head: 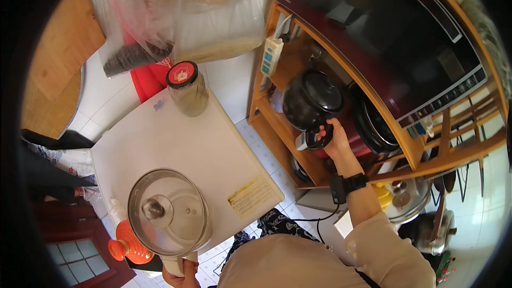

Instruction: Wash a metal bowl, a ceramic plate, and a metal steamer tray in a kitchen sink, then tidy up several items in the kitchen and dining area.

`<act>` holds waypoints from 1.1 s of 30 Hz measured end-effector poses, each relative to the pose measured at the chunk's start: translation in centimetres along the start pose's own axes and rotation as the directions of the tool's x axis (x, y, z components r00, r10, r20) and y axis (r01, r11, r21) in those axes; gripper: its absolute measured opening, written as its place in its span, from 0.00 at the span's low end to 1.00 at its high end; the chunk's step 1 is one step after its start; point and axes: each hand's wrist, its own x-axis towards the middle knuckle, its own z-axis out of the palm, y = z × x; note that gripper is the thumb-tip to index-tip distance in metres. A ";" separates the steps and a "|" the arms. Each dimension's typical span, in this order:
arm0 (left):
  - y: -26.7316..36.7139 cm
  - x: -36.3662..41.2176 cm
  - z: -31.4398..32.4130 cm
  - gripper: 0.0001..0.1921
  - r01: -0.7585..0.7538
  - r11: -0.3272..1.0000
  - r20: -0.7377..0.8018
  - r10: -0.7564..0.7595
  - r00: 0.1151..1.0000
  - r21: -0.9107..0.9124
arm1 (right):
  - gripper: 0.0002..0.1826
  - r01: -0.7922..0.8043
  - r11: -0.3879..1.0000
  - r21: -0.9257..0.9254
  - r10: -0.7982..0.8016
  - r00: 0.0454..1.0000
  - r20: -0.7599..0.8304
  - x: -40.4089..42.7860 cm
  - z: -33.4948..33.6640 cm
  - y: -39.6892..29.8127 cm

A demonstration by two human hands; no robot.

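Note:
My left hand (pixel 185 276) grips the pale handle (pixel 173 265) of a pot with a round glass lid (pixel 138 224) and a shiny metal knob. This pot is over the near left corner of a white top (pixel 192 144); I cannot tell whether it rests there. Reaching out to the right, my right hand (pixel 338 138) is closed around the black handle (pixel 327 138) of a dark lidded pot (pixel 296 106) in a wooden shelf unit. A small grey and white piece sits at that handle's end. On my right wrist is a black strap with a cabled box (pixel 338 190).
A glass jar (pixel 188 98) with a red and black lid stands on the white top's far corner. A Midea microwave (pixel 380 36) sits above the shelf (pixel 276 122), beside a power strip (pixel 271 58). A red cooker (pixel 370 128) is right of the dark pot. An orange thermos (pixel 132 240) stands lower left.

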 end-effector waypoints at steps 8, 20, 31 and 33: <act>-1.8 1.4 5.9 0.08 0.040 0.999 -0.040 -0.040 0.998 -0.005 | 0.06 0.036 0.998 0.042 -0.026 0.978 -0.209 11.0 -1.1 -1.9; -1.9 2.6 10.7 0.12 0.058 0.997 -0.087 -0.053 0.995 0.057 | 0.07 0.115 0.990 0.077 -0.087 0.949 -0.302 19.6 -3.4 -2.5; -3.4 1.4 7.7 0.26 0.380 0.922 -0.058 -0.376 0.925 0.079 | 0.09 0.206 0.978 -0.029 -0.194 0.857 -0.478 23.4 -3.1 -3.1; -2.4 1.8 10.8 0.19 0.175 0.981 -0.107 -0.166 0.980 0.082 | 0.09 0.250 0.968 -0.034 -0.233 0.833 -0.501 24.0 -3.3 -3.3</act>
